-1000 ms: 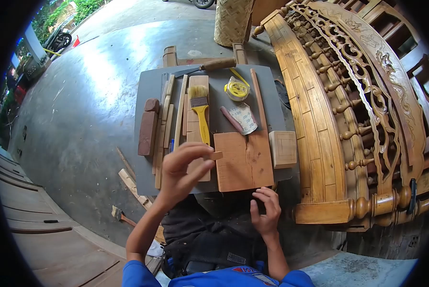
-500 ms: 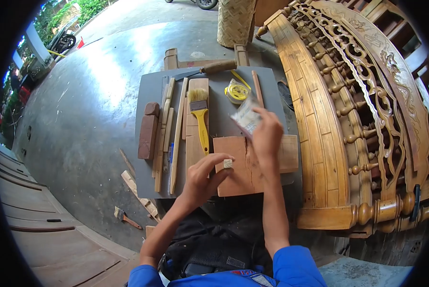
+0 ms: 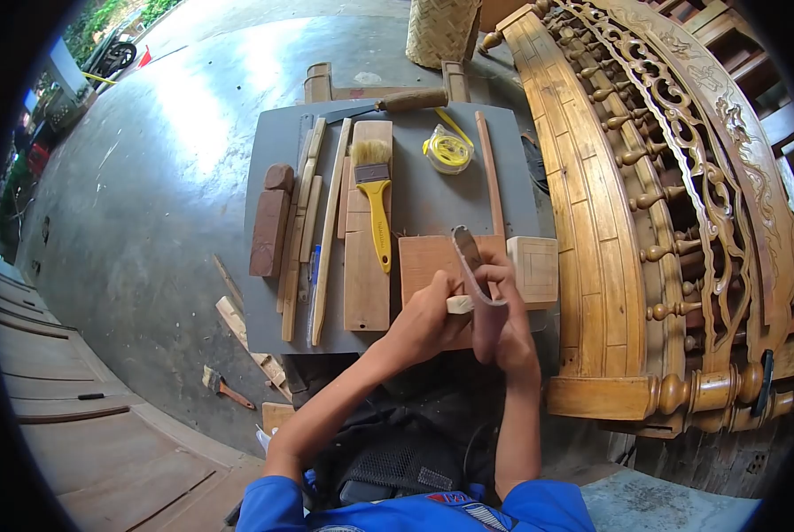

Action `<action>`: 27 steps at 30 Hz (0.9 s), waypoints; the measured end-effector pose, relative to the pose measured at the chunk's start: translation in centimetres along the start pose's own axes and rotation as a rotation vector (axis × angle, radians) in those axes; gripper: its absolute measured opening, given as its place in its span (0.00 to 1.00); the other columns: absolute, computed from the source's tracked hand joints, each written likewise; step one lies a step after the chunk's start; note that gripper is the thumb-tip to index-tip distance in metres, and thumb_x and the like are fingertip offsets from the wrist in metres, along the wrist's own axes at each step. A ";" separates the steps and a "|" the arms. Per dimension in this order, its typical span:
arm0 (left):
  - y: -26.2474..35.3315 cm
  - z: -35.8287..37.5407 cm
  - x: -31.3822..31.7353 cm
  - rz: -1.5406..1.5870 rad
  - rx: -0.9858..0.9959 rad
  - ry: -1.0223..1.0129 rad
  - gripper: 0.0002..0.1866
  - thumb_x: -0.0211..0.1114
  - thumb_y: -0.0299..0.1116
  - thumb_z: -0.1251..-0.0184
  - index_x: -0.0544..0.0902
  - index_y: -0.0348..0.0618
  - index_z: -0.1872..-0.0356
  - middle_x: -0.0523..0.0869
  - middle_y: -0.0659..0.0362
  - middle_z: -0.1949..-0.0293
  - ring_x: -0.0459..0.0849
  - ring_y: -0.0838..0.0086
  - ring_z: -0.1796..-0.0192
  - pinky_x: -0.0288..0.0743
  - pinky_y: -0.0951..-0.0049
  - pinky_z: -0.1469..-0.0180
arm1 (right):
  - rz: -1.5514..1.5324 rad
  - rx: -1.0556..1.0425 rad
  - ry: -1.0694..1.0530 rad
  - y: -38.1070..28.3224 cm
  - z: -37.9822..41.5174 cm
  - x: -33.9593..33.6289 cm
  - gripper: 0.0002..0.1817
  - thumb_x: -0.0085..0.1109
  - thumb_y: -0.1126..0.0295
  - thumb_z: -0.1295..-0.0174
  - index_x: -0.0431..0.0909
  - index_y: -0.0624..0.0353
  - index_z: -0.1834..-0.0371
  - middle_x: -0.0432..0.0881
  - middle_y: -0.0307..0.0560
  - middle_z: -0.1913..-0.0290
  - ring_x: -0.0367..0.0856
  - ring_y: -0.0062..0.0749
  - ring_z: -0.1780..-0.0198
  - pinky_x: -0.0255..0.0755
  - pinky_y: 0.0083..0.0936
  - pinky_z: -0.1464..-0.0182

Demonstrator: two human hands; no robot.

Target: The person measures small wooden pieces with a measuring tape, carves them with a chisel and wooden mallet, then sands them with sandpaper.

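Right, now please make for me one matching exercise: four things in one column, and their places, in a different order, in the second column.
1. Sandpaper
2. Yellow-handled brush
3. Small wood piece
4. Wooden-handled tool

A. At the far edge of the grey tabletop
B. In the left hand
C. On a pale plank
D. In the right hand

Right pairs: 1-D, 2-C, 3-B, 4-A
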State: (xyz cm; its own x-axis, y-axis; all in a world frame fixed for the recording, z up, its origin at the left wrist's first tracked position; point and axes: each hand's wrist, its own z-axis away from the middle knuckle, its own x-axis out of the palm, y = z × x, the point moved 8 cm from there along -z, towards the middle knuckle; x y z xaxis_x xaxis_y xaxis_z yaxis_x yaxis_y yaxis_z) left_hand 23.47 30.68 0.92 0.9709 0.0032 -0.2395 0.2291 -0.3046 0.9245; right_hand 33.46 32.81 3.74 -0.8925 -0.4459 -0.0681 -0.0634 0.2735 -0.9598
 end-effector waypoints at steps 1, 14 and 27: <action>0.2 -0.2 0.2 -0.001 0.025 0.022 0.15 0.63 0.23 0.46 0.64 0.36 0.64 0.76 0.45 0.71 0.78 0.49 0.64 0.71 0.61 0.66 | 0.098 -0.102 0.011 -1.2 -0.5 -0.6 0.26 0.59 0.60 0.51 0.65 0.57 0.50 0.62 0.57 0.40 0.54 0.47 0.33 0.47 0.39 0.34; 0.8 -1.3 1.3 -0.134 0.228 0.266 0.11 0.66 0.25 0.56 0.72 0.40 0.73 0.78 0.53 0.80 0.81 0.59 0.75 0.73 0.66 0.74 | 0.288 -0.205 0.159 -5.5 -3.8 0.6 0.37 0.43 0.34 0.44 0.76 0.64 0.60 0.66 0.44 0.62 0.66 0.25 0.58 0.58 0.21 0.52; 1.5 -0.9 0.5 -0.114 0.309 0.351 0.07 0.60 0.23 0.52 0.70 0.40 0.75 0.75 0.51 0.82 0.79 0.56 0.78 0.72 0.61 0.78 | 0.407 -0.273 0.101 -6.7 -4.4 2.9 0.33 0.45 0.39 0.46 0.76 0.61 0.58 0.72 0.49 0.59 0.67 0.37 0.58 0.58 0.29 0.52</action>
State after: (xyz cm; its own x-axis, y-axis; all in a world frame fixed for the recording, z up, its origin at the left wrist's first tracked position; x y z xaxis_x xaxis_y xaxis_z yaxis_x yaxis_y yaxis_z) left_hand 24.34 31.10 2.48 0.9177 0.3588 -0.1706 0.3561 -0.5524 0.7537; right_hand 29.32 33.47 11.19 -0.9071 -0.1753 -0.3828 0.1969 0.6270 -0.7537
